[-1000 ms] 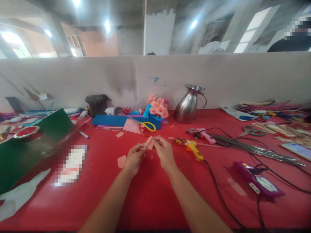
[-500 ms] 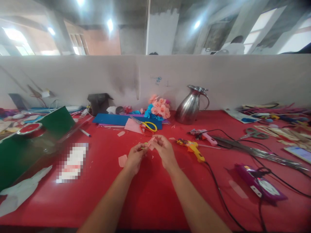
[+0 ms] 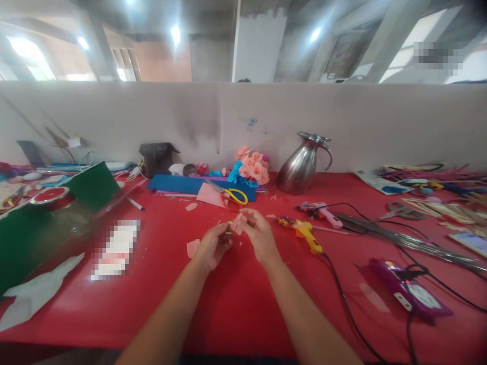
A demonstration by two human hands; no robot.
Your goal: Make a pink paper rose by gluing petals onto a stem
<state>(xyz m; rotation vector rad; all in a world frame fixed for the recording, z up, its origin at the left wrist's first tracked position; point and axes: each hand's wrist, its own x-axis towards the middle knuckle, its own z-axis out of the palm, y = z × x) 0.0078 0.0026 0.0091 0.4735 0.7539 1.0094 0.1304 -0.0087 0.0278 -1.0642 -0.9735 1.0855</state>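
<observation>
Near the middle of the table my right hand [image 3: 261,238] pinches a small pink paper petal [image 3: 239,223] between thumb and fingers. Just to its left, my left hand [image 3: 213,247] is closed with curled fingers around a thin yellow-green piece [image 3: 229,228], mostly hidden. A small gap separates the two hands. One loose pink paper piece [image 3: 193,248] lies beside my left hand, another pink piece [image 3: 191,207] farther back. Behind the hands, scissors [image 3: 232,193] with a yellow handle rest on a pink sheet [image 3: 209,195].
Pink and blue paper flowers [image 3: 253,167] and a steel jug [image 3: 304,165] stand at the back. Right are a yellow glue gun [image 3: 306,233], a pink glue gun [image 3: 329,215], cables, wire stems [image 3: 399,238] and a purple power strip [image 3: 411,289]. A green board [image 3: 95,187] leans left.
My left hand has drawn slightly away from the pink petal, opening a gap between the hands. The right hand keeps its pinch. The camera view has shifted a little.
</observation>
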